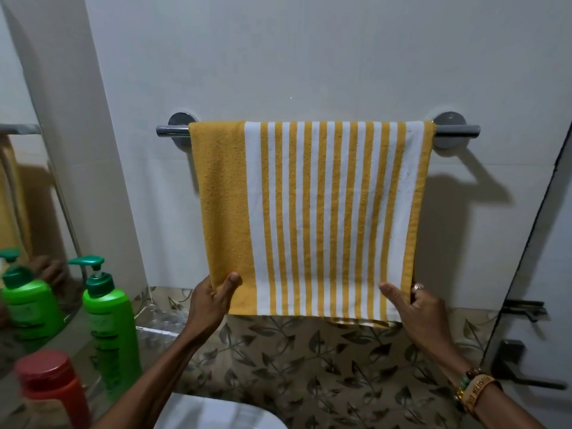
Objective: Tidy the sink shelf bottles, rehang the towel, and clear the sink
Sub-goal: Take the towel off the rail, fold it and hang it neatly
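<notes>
A yellow and white striped towel (312,212) hangs flat over the chrome towel bar (173,131) on the white wall. My left hand (213,300) pinches its lower left corner, thumb in front. My right hand (411,305) pinches the lower right corner, thumb on the front and fingers behind the cloth. A green pump bottle (110,329) stands on the shelf at the left, with a red-capped bottle (52,388) blurred in front of it. A white sink rim (223,413) shows at the bottom.
A mirror (28,212) at the left reflects the green bottle and my hand. A clear plastic bottle (161,326) lies behind the green one. Leaf-patterned tiles (309,366) run under the towel. A door handle (520,366) is at the right.
</notes>
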The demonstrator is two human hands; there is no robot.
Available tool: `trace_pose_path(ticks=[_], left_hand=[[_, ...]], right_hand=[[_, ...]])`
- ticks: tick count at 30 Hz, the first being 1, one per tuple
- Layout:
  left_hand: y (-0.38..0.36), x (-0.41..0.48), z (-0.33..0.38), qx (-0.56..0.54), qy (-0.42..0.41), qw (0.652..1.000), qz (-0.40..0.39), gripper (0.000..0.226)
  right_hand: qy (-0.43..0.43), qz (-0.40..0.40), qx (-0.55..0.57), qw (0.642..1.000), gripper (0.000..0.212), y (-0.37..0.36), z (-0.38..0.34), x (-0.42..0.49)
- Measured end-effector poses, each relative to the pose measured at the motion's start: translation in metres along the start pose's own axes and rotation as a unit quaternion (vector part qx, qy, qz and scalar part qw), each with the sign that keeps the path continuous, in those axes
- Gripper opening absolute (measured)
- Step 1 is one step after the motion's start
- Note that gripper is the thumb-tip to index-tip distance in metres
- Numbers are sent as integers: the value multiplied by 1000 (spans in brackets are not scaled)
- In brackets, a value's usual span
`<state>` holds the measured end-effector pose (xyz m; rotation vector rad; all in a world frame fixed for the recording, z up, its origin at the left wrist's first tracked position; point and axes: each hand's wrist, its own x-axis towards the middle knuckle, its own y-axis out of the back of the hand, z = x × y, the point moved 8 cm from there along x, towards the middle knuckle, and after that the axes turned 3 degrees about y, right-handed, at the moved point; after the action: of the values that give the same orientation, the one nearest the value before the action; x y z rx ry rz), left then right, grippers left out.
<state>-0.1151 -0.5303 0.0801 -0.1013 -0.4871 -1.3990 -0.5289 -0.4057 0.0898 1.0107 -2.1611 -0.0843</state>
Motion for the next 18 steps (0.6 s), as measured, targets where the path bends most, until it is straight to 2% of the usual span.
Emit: trace_pose_path(ticks=[3,7,9,11,13,15,18], left_hand=[[-1,5,-9,-24,34,999,6,59],[-3,9,-13,-35,40,999,3,71],[-2,9,-12,-21,29,999,6,63],[-1,11,-9,3,7,1000,0,58],[0,12,-6,37,-13,999,-9,69],[-1,10,-9,72,-25,997,-12,81],[-1,6,-11,100,-43,994,4,80]], right_hand=[[-21,20,32,999,38,-3,1,-7],[-46,63,59,995,73,-2,-1,-12],[-55,65,49,995,86,-1,5,-12],[-58,36,19,998,72,-4,5,-8],[-46,-1,-4,999,52,-8,3,-4],[-44,-19,-29,998,49,-11,8,-3],[-21,-40,-88,995,63,-18,13,-5]])
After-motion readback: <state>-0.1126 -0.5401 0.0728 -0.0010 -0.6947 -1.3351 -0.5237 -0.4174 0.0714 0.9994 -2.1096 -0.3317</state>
